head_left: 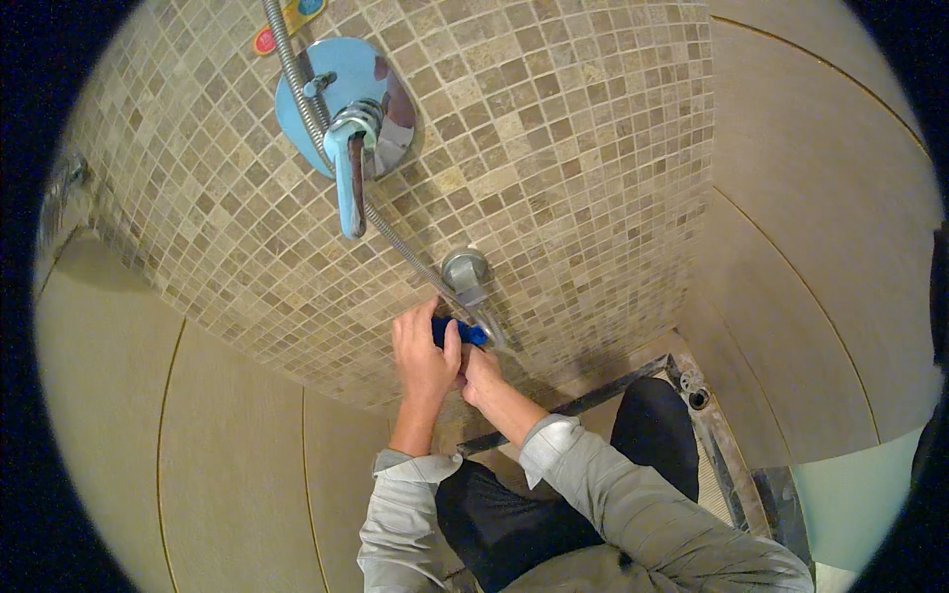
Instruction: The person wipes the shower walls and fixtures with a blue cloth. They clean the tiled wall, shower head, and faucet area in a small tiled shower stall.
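Hands meet at a blue object [469, 333] low on the mosaic wall [554, 188].
The left hand [420, 354] curls thumb and fingers around it, seemingly to steady it beside the hooked metal fitting [467, 272], above the wall's lower edge; the right hand [478, 376] bends in underneath, its fingers too hidden to judge their hold.
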A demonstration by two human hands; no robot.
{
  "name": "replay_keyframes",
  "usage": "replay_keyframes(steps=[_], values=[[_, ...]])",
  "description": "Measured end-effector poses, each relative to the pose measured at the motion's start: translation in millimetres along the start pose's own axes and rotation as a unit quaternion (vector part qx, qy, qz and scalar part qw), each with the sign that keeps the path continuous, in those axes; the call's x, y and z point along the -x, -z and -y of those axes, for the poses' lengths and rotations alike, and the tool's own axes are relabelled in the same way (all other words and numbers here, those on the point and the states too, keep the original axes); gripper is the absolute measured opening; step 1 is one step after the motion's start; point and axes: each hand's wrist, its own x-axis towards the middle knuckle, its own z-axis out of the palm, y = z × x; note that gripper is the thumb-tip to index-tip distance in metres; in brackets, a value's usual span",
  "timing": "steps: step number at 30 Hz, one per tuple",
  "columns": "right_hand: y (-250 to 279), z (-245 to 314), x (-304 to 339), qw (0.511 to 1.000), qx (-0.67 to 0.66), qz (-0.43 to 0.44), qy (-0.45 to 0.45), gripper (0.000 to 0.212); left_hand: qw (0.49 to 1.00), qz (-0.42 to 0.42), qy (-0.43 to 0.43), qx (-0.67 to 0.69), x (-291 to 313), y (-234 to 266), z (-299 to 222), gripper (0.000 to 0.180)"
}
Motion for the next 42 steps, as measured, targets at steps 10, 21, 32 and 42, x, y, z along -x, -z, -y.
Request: replay_keyframes(steps=[10, 21, 32, 42], values=[[91, 73, -31, 0.977, -0.009, -0.113, 0.182, 0.013, 0.983, 0.036, 0.178, 0.011, -29, -21, -17, 0.019], [44, 121, 28, 0.477, 0.56, -0.032, 0.677, 0.045, 0.983, 0.063, 0.175, -0.003, -42, -8, -22, 0.016], [46, 172, 42, 0.443, 0.524, -0.18, 0.705, 0.044, 0.976, 0.082, 0.2, -0.006, -44, -2, -23, 0.019], [-22, 190, 62, 0.268, 0.558, -0.049, 0.784, 0.038, 0.972, 0.085, 0.218, -0.004, -44, -5, -28, 0.021]])
